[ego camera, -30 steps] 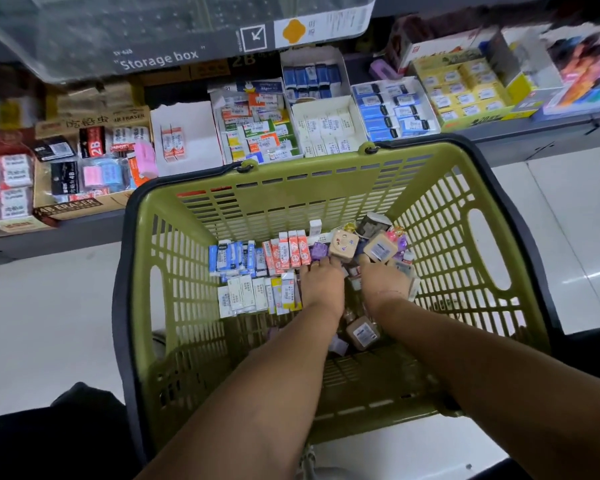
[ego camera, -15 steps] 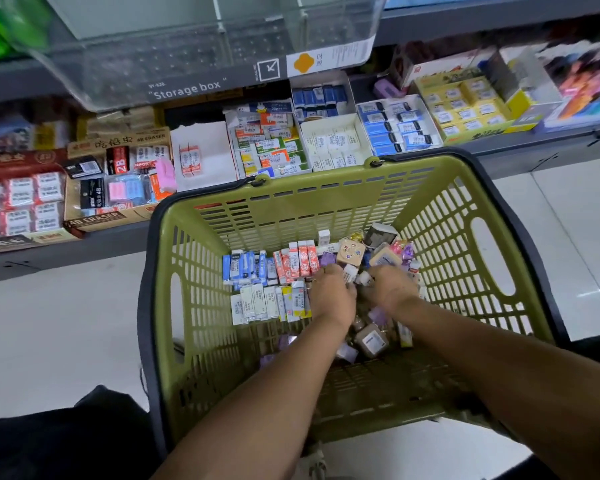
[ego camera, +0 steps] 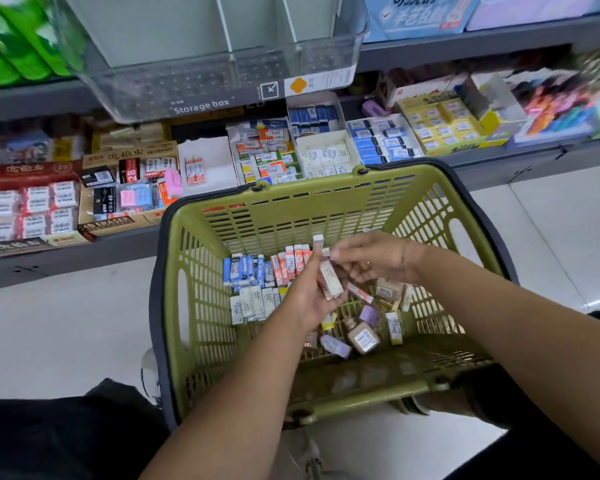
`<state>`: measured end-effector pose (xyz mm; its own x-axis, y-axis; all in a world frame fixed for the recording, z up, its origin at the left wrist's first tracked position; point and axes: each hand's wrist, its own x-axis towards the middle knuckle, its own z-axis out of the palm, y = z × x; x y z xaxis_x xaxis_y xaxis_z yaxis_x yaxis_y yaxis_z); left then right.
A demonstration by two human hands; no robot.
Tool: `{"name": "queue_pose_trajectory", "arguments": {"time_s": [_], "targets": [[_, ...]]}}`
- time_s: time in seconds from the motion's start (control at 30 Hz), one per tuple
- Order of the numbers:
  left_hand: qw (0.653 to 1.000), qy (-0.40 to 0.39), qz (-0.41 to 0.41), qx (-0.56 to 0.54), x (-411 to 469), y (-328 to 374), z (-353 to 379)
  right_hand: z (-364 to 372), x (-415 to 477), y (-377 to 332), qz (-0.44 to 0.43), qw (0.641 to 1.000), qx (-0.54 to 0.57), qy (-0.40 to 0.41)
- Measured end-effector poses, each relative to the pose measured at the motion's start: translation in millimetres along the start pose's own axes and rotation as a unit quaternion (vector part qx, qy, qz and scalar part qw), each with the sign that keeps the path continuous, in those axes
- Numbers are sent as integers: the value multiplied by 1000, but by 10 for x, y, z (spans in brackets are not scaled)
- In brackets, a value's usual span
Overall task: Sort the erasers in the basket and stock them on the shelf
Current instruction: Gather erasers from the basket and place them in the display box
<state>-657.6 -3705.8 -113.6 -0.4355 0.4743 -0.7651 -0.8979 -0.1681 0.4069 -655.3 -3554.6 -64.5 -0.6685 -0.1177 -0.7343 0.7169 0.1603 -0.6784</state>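
Cream eraser (ego camera: 330, 279) pinched in our left grip (ego camera: 305, 301), right grip (ego camera: 371, 258) curled, contents undeterminable, we verify its label before grouping it.

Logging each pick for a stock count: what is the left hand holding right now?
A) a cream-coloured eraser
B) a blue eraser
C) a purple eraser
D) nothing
A: the left hand grips a cream-coloured eraser above the basket; the blue erasers lie in a row on its floor.
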Motion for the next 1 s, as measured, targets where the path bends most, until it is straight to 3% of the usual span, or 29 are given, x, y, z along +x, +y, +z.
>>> {"name": "queue_pose_trajectory", "arguments": {"time_s": [0.07,0.13,0.2,0.3,0.6,0.67,0.8,0.9,1.0], "targets": [[999,39,-10,0,-14,-3,-35,-121,43,132,8,998,8,70],[997,53,-18,-44,2,1,-102,-125,136,405,49,983,-139,111],[996,53,-15,-69,36,-1,-182,-10,281,713,78,945,-296,115],[996,42,-8,-83,73,-8,-309,164,432,899,82,875,-431,205],[988,26,-14,-153,73,21,-451,366,695,914,88,833,-504,212],[986,25,-14,-162,68,22,-458,320,699,880,81,860,-457,210],[985,40,-13,-165,60,48,-463,74,550,544,36,976,-185,114],[994,30,-10,-107,43,50,-381,-22,392,199,17,995,-79,51],[997,-17,-13,-70,17,39,-289,106,324,15,-11,997,-79,-4]]}}
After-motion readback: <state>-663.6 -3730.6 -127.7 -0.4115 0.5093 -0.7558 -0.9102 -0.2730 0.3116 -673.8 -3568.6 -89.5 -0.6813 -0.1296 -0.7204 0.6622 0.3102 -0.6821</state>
